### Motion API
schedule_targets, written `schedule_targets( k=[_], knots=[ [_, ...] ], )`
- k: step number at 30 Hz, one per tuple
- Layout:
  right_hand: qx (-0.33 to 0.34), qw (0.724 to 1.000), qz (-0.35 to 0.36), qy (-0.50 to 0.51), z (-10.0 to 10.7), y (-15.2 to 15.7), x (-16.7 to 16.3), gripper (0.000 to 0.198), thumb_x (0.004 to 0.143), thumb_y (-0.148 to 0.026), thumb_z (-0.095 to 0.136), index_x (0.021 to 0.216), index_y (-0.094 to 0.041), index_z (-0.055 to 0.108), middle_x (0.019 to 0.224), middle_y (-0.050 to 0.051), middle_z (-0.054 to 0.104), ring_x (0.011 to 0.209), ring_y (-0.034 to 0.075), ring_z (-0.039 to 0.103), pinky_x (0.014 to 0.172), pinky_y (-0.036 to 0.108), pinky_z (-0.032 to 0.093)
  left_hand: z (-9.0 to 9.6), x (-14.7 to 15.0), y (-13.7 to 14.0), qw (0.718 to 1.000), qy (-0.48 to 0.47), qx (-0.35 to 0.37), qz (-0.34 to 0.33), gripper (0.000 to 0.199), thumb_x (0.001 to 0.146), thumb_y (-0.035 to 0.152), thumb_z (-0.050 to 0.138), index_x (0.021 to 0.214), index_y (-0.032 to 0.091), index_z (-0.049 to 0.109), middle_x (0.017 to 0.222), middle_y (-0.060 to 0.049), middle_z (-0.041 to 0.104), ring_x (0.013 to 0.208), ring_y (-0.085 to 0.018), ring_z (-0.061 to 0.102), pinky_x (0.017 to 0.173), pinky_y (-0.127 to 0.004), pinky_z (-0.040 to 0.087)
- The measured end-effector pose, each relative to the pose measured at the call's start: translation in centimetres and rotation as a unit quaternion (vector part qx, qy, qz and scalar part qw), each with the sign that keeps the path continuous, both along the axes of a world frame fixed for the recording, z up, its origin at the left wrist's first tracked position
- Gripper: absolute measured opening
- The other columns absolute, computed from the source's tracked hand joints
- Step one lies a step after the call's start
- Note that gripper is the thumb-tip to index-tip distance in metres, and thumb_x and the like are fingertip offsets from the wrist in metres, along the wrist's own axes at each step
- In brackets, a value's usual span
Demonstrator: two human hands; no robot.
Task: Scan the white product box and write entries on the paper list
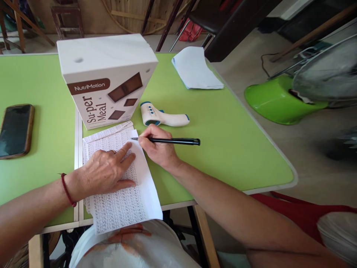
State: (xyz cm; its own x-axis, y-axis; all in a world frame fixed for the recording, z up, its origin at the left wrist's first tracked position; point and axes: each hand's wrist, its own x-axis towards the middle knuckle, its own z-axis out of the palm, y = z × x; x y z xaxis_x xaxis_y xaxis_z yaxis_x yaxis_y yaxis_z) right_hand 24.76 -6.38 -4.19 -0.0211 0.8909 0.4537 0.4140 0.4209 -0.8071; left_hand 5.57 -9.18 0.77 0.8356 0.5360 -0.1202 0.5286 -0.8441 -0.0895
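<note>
Covered in rows of small handwriting, a sheet of paper [119, 208] lies over other written sheets and hangs past the table's near edge. My left hand [107, 171] rests flat on it with the fingers spread, a red cord round the wrist. In my right hand [158, 147] is a black pen [178, 141], gripped between thumb and fingers. Its tip is at the upper right of the sheet, close to my left index finger; whether it touches the paper I cannot tell. A strip of the sheet's right side is blank.
Behind the papers stands a white NutriMotion box [108, 78]. A white infrared thermometer [164, 115] lies right of it, and folded paper [196, 70] is farther back. A phone [16, 130] lies at left on the green table [228, 149]. A green stool [276, 98] stands on the floor.
</note>
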Motion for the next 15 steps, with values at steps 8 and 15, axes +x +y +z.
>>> schedule_targets(
  k=[8, 15],
  knots=[
    [0.001, 1.0, -0.014, -0.007, 0.22, 0.03, 0.01, 0.015, 0.072, -0.017, 0.052, 0.059, -0.021, 0.044, 0.049, -0.006, 0.049, 0.044, 0.009, 0.041, 0.044, 0.024, 0.034, 0.0, 0.03, 0.05, 1.0, 0.0, -0.007, 0.003, 0.059, 0.09, 0.06, 0.051, 0.127, 0.014, 0.052, 0.148, -0.02, 0.037, 0.065, -0.024, 0.067, 0.051, -0.037, 0.051],
    [-0.02, 1.0, -0.008, -0.019, 0.3, 0.02, -0.05, 0.014, 0.07, -0.018, 0.051, 0.059, -0.022, 0.043, 0.049, -0.005, 0.048, 0.045, 0.009, 0.04, 0.045, 0.024, 0.033, -0.16, 0.15, 0.09, 1.0, -0.009, -0.001, 0.001, 0.06, 0.09, 0.06, 0.052, 0.128, 0.013, 0.052, 0.147, -0.021, 0.038, 0.065, -0.024, 0.067, 0.049, -0.036, 0.05]
  ],
)
